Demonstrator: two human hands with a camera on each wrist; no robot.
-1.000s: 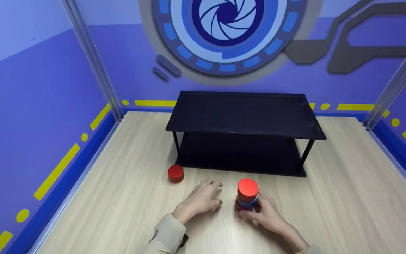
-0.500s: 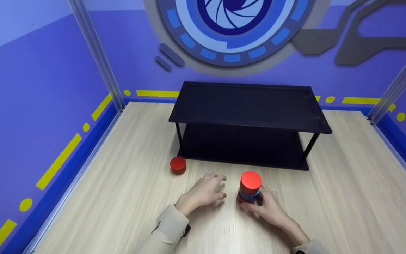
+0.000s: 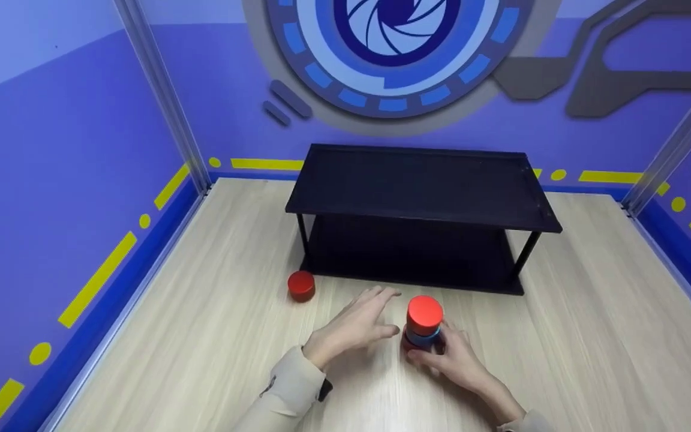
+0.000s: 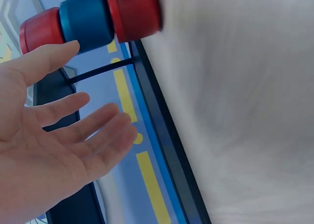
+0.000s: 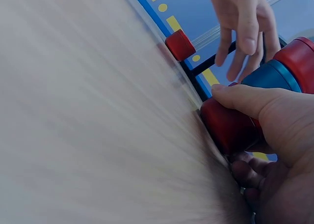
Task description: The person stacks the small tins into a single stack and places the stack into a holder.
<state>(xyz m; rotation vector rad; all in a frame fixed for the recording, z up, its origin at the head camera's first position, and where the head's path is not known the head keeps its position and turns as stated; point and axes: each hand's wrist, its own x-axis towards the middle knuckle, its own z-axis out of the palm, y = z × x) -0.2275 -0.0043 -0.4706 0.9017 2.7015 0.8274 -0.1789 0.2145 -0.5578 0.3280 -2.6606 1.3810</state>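
Note:
Three short cylinders stand in an upright stack on the table: a red top cylinder (image 3: 424, 313), a blue middle cylinder (image 4: 87, 20) and a red bottom cylinder (image 5: 226, 126). My right hand (image 3: 456, 361) grips the bottom one from the right, thumb on its near side. My left hand (image 3: 351, 324) hovers left of the stack, fingers spread and holding nothing. In the left wrist view its thumb tip overlaps the blue cylinder; I cannot tell whether they touch. A separate red cylinder (image 3: 302, 287) sits farther left, by the black shelf's front left corner.
Behind the stack stands a two-tier black shelf (image 3: 423, 183) with thin posts. The light wood table (image 3: 219, 288) runs under everything. Blue printed walls (image 3: 69, 150) with metal corner posts (image 3: 162, 90) close in the back and sides.
My left hand has moved right, closer to the stack, with its fingers reaching out more. The right hand keeps its grip on the bottom cylinder. The head view has tilted slightly.

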